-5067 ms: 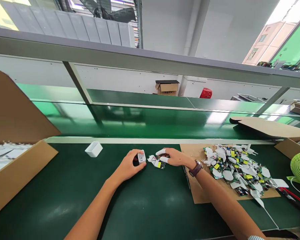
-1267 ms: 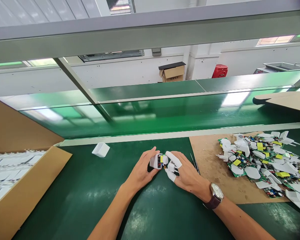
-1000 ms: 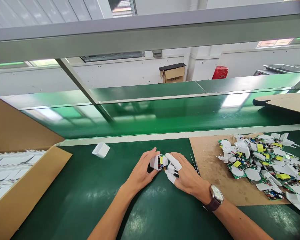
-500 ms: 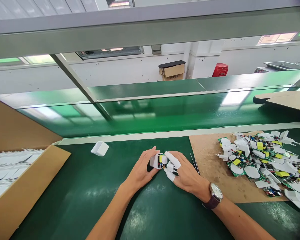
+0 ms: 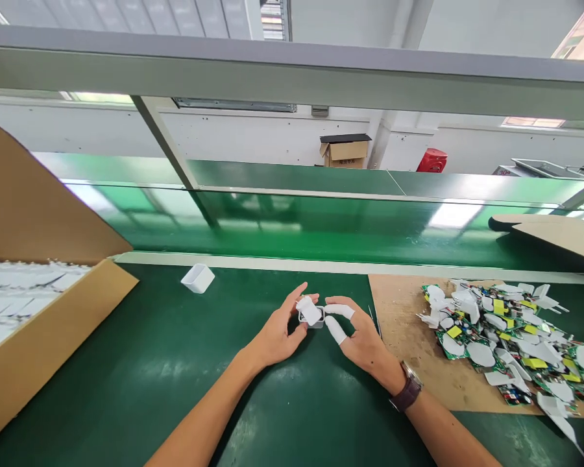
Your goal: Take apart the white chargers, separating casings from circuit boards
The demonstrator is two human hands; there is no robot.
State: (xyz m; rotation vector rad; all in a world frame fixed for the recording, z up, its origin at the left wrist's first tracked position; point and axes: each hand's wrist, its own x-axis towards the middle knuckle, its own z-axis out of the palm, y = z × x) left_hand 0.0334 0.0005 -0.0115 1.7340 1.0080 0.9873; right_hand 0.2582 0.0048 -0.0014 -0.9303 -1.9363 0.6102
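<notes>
A small white charger [image 5: 310, 312] sits between both hands over the green mat. My left hand [image 5: 278, 329] grips it from the left, thumb and fingers curled round the casing. Touching its right side is my right hand [image 5: 357, 329], with white finger cots on thumb and forefinger; a watch is on that wrist. No circuit board shows on the charger now. One empty white casing [image 5: 197, 277] lies alone on the mat to the left.
A cardboard sheet [image 5: 403, 344] at right carries a heap of circuit boards with white plug caps [image 5: 506, 334]. An open carton [image 5: 53, 324] of white parts stands at left. Behind runs a green conveyor belt [image 5: 296, 227] under a metal frame.
The circuit board that stuck out between casing and plug cap is no longer visible; the charger now looks closed and white. My hands stayed in the same spot; the camera tilted slightly.
</notes>
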